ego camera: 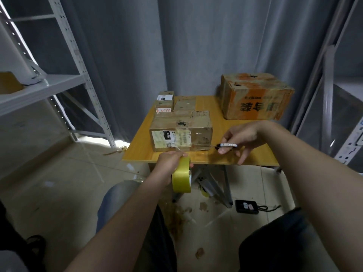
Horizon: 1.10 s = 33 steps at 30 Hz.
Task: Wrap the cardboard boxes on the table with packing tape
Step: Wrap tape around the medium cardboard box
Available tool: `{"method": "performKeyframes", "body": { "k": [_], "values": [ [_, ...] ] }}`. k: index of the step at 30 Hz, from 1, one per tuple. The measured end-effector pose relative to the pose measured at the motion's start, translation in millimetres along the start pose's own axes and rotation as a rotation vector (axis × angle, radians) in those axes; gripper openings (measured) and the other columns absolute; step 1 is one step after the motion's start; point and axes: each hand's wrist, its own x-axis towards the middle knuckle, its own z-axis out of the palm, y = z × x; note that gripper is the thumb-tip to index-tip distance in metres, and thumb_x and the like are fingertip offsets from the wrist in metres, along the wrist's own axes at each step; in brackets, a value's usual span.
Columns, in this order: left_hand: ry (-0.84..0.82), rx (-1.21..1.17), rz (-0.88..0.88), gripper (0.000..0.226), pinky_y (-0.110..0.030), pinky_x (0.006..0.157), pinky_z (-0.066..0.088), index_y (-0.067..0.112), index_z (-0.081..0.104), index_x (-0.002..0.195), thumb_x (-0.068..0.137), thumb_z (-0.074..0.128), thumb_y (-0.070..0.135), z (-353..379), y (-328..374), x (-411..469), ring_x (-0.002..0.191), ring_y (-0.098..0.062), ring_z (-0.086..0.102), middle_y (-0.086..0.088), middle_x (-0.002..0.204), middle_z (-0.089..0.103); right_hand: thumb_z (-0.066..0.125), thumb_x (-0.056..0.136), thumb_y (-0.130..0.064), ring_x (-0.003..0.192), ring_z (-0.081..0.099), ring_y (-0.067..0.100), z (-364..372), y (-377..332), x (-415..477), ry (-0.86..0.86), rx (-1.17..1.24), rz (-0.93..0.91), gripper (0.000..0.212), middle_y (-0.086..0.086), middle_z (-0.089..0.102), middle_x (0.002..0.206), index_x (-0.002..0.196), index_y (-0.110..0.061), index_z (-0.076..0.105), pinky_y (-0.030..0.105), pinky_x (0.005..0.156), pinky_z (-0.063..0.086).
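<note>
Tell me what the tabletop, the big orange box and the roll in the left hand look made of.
Tabletop: wood-look board, probably laminate; smooth, slight sheen. Big orange box: cardboard, worn and dented, holes on top, under shiny clear tape. Roll in the left hand: likely plastic packing tape; glossy yellowish winding.

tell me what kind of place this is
Probably a storeroom or parcel packing corner: metal shelving, labelled, taped cardboard boxes on a small wooden table, a tape roll gripped in the left hand and a pen-like tool in the right hand.
</note>
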Motion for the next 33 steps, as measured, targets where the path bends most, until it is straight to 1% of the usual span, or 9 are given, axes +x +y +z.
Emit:
{"method": "performKeyframes", "body": {
  "k": [4,6,11,16,20,24,27,31,33],
  "values": [
    [-0.008,0.001,0.004,0.022,-0.03,0.046,0.055,0.001,0.066,0.111,0.107,0.058,0.022,-0.9,1.6,-0.8,0.049,-0.026,0.068,-0.02,0.071,0.074,0.097,0.063,-0.033,0.068,0.062,0.022,3.9,-13.8,6.8,0.033,-0.044,0.083,0.084,0.019,0.057,0.129,0.13,0.002,0.058,0.049,0.077,0.064],
    [-0.011,-0.006,0.008,0.022,-0.029,0.045,0.054,-0.001,0.066,0.11,0.106,0.058,0.019,-1.0,2.2,-1.5,0.047,-0.026,0.067,-0.021,0.069,0.073,0.095,0.066,-0.033,0.07,0.065,0.024,9.7,-20.8,13.1,0.046,-0.044,0.067,0.084,0.021,0.055,0.132,0.131,0.004,0.057,0.051,0.08,0.064],
    [-0.023,-0.005,0.002,0.021,-0.03,0.046,0.054,-0.002,0.068,0.108,0.105,0.06,0.017,-2.2,2.4,-2.2,0.046,-0.027,0.065,-0.022,0.072,0.073,0.085,0.084,-0.028,0.07,0.068,0.025,21.2,-29.5,28.8,0.052,-0.055,0.007,0.052,0.018,0.06,0.107,0.12,0.004,0.066,0.043,0.071,0.066],
    [-0.027,0.009,0.001,0.018,-0.029,0.047,0.054,0.0,0.07,0.104,0.104,0.06,0.015,-4.2,1.5,-1.2,0.047,-0.026,0.066,-0.021,0.073,0.074,0.091,0.077,-0.022,0.063,0.063,0.016,18.9,-28.1,41.6,0.086,-0.043,-0.034,0.048,0.013,0.064,0.091,0.112,0.005,0.073,0.033,0.065,0.064],
    [-0.03,0.028,-0.006,0.019,-0.029,0.048,0.054,0.0,0.069,0.106,0.105,0.059,0.017,-4.5,0.6,1.1,0.048,-0.025,0.066,-0.02,0.073,0.075,0.092,0.076,-0.021,0.049,0.055,0.008,14.1,-25.9,47.1,0.097,-0.076,-0.041,0.029,0.008,0.067,0.073,0.092,-0.001,0.079,0.027,0.058,0.062],
    [-0.023,0.035,-0.016,0.019,-0.03,0.05,0.055,0.001,0.069,0.107,0.104,0.06,0.017,-3.3,1.6,2.3,0.049,-0.025,0.067,-0.019,0.073,0.075,0.092,0.076,-0.021,0.048,0.054,0.008,13.9,-24.5,49.8,0.111,-0.086,-0.044,0.026,0.008,0.068,0.071,0.089,-0.002,0.079,0.025,0.053,0.06],
    [-0.022,0.044,-0.019,0.02,-0.03,0.05,0.055,0.0,0.068,0.112,0.104,0.06,0.017,-2.5,0.7,1.7,0.05,-0.024,0.068,-0.019,0.074,0.075,0.092,0.075,-0.019,0.05,0.056,0.01,15.6,-23.6,51.0,0.125,-0.092,-0.038,0.033,0.009,0.068,0.071,0.097,0.003,0.078,0.029,0.058,0.063],
    [-0.034,0.095,-0.073,0.023,-0.029,0.048,0.055,0.001,0.066,0.117,0.104,0.06,0.019,-1.5,-2.0,-1.7,0.052,-0.024,0.071,-0.019,0.076,0.077,0.093,0.073,-0.013,0.074,0.066,0.02,21.3,-22.3,51.3,0.124,-0.15,0.035,0.044,0.014,0.071,0.091,0.109,0.006,0.075,0.035,0.065,0.064],
    [-0.052,0.132,-0.11,0.024,-0.028,0.047,0.055,0.001,0.065,0.12,0.104,0.062,0.017,-0.8,-5.0,-4.1,0.052,-0.024,0.072,-0.018,0.078,0.077,0.092,0.075,-0.014,0.072,0.065,0.018,23.0,-23.2,48.2,0.06,-0.178,0.069,0.044,0.012,0.071,0.087,0.111,0.005,0.075,0.036,0.068,0.065]
  ]
}}
